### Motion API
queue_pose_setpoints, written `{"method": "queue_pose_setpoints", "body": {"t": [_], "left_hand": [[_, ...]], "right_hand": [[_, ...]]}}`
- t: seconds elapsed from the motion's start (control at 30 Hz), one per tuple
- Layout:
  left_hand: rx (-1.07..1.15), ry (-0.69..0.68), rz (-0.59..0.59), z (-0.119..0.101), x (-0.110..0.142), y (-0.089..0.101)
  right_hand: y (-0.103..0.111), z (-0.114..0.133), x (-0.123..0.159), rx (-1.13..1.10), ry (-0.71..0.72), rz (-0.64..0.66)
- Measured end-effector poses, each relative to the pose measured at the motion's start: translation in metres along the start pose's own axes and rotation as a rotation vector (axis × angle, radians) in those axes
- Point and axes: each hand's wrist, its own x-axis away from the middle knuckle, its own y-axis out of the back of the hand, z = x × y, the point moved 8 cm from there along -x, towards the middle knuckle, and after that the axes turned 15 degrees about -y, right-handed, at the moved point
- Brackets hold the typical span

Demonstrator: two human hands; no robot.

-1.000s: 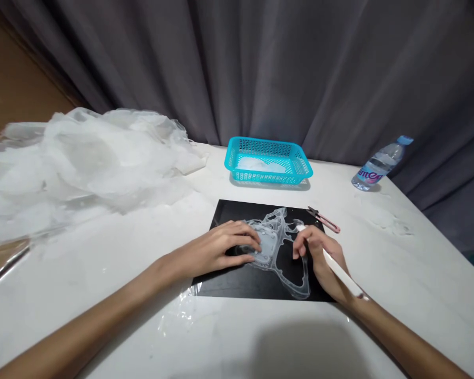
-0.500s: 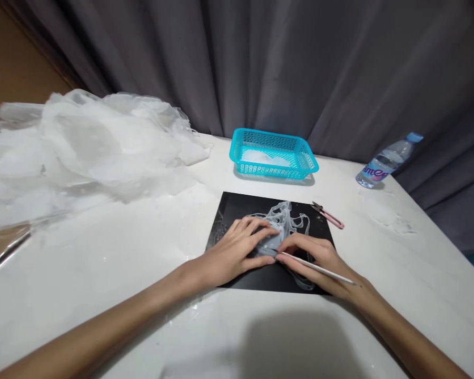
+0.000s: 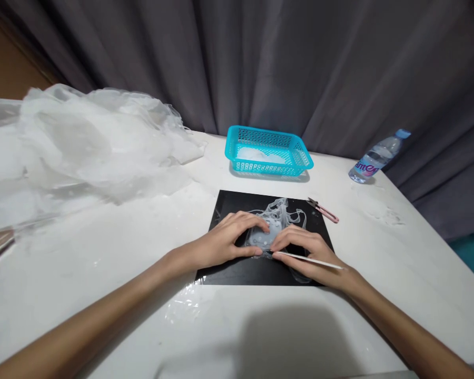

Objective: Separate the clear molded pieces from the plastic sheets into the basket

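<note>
A piece of sheer white fabric (image 3: 265,237) with small pale dots and loose trailing strips lies on a black board (image 3: 237,273). My left hand (image 3: 233,237) rests at the fabric's left side, its thumb and curved fingers spread apart around the dotted part. Between the thumb and fingers of my right hand (image 3: 310,250) is a thin white stick-like tool (image 3: 312,260). Its tip is hidden at the fabric's lower right edge, where my right fingertips touch the cloth. What kind of tool it is I cannot make out.
Pink-handled thread snips (image 3: 326,212) lie over the board's upper right edge. Behind the board stands a turquoise basket (image 3: 268,167) holding white pieces. A water bottle (image 3: 373,160) is at the right. Sheer white fabric (image 3: 90,142) is heaped at the left, before a grey curtain (image 3: 280,63).
My left hand has shifted left and its fingers have drawn back, showing more of the dotted fabric. My right hand still holds the thin stick. The whole view has shifted slightly.
</note>
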Motion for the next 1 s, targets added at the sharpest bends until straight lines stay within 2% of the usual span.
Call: {"method": "queue_pose_setpoints", "body": {"t": [0.53,0.73,1.0], "left_hand": [[0.004,0.022,0.024,-0.005,-0.002,-0.001],[-0.012,0.009,0.026,-0.002,-0.002,-0.002],[-0.016,0.019,0.035,0.001,-0.002,-0.002]], "right_hand": [[-0.007,0.009,0.006,0.154,0.116,0.016],[-0.013,0.014,0.009,0.28,0.199,-0.021],[-0.01,0.02,0.012,0.395,0.183,-0.092]]}}
